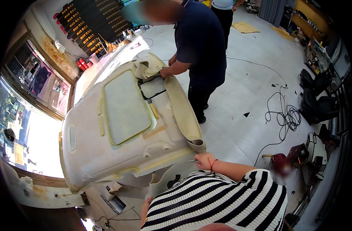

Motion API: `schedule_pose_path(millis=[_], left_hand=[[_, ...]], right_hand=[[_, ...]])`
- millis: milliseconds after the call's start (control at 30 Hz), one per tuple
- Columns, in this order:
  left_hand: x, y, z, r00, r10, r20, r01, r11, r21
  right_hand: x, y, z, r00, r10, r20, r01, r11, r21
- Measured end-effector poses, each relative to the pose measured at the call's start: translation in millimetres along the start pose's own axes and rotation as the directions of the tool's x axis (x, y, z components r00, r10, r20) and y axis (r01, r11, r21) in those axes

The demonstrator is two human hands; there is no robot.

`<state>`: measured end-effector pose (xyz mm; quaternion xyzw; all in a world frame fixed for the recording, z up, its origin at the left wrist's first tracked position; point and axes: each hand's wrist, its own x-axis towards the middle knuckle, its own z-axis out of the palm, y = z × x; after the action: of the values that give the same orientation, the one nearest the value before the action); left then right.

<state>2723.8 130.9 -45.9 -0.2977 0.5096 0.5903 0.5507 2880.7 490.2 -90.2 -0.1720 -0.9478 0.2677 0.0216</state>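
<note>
At centre-left, a cream car headliner panel [122,131] lies flat on a workbench [49,192]. Left hand [147,202] sits below its near edge, mostly hidden; grip cannot be told. Right hand [205,161] is pinched on a thin metal tool [191,160] at the peeled fabric strip [181,111]. A co-worker's hand [165,72] grasps the far end.

coiled black cable [285,115], black car seats [316,104], cardboard sheets [244,27]

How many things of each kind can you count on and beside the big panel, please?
Large beige roof-lining panel: 1
Loose beige fabric strip: 1
People standing across the panel: 1
Right hand at the panel's near edge: 1
Coiled black cable on the floor: 1
Total: 5
</note>
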Motion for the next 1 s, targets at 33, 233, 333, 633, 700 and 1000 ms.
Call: schedule_pose_path(millis=[33, 233, 333, 633, 700, 1000], left_hand=[[5, 2, -2, 1.0, -0.012, 0.003, 0.012, 1.0, 0.013], [40, 11, -18, 0.999, -0.038, 0.006, 0.037, 0.998, 0.05], [51, 11, -27, 0.999, -0.04, 0.015, 0.039, 0.997, 0.069], [93, 2, -76, 0.999, 0.016, 0.035, -0.02, 0.996, 0.091], [107, -11, -92, 0.999, 0.002, 0.048, -0.002, 1.0, 0.005], [110, -29, -95, 0.987, 0.117, 0.109, -0.046, 0.862, -0.505]], right_hand=[[1, 0, -6, 0.998, 0.049, -0.043, -0.049, 0.999, -0.018], [7, 3, -15, 0.959, 0.244, -0.147, -0.257, 0.963, -0.078], [5, 3, -4, 0.947, 0.313, -0.076, -0.321, 0.937, -0.137], [8, 6, 28, 0.895, 0.445, -0.029, -0.445, 0.887, -0.124], [10, 2, 20, 0.86, 0.509, -0.032, -0.506, 0.844, -0.179], [16, 11, 18, 0.939, 0.303, -0.164, -0.334, 0.919, -0.208]])
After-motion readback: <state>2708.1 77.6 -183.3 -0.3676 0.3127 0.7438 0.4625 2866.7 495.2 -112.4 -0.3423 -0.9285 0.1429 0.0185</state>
